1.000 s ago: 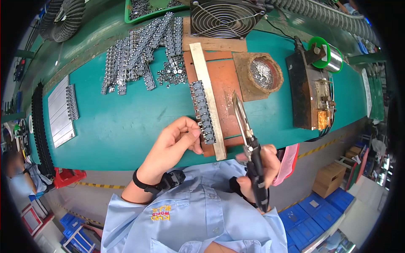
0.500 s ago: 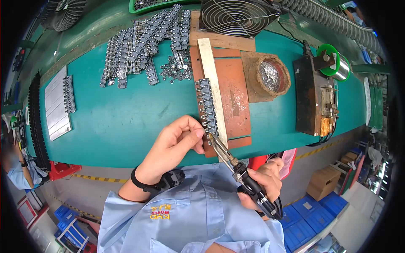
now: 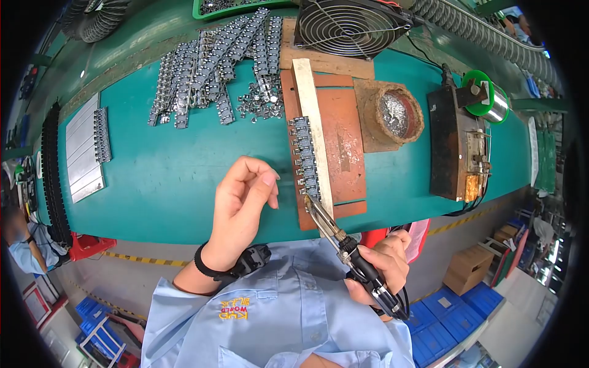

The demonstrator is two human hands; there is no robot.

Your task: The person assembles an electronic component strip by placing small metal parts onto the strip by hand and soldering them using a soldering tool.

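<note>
Left hand (image 3: 240, 195) has drawn back from the component strip (image 3: 305, 157), loosely curled.

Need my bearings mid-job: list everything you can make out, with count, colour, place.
Table: 1, green, centre.
Board: 1, orange, on table.
Pale bar: 1, cream, on board.
Component strip: 1, dark grey, along bar.
Soldering iron: 1, black, tip at strip.
Round pot: 1, brown, right of board.
Fan: 1, black, far edge.
Stacked strips: many, grey, far side.
Loose parts: many, silver, by stack.
Plate: 1, silver, far left.
Short strip: 1, grey, on plate.
Box: 1, black, right end.
Spool: 1, green, beside box.
Tray: 1, green, top.
Hoses: 2, grey, top.
Bins: several, blue, lower right.
Co-worker: 1, blue-clothed, left edge.
Left hand: 1, apart from strip.
Right hand: 1, holding iron.
</note>
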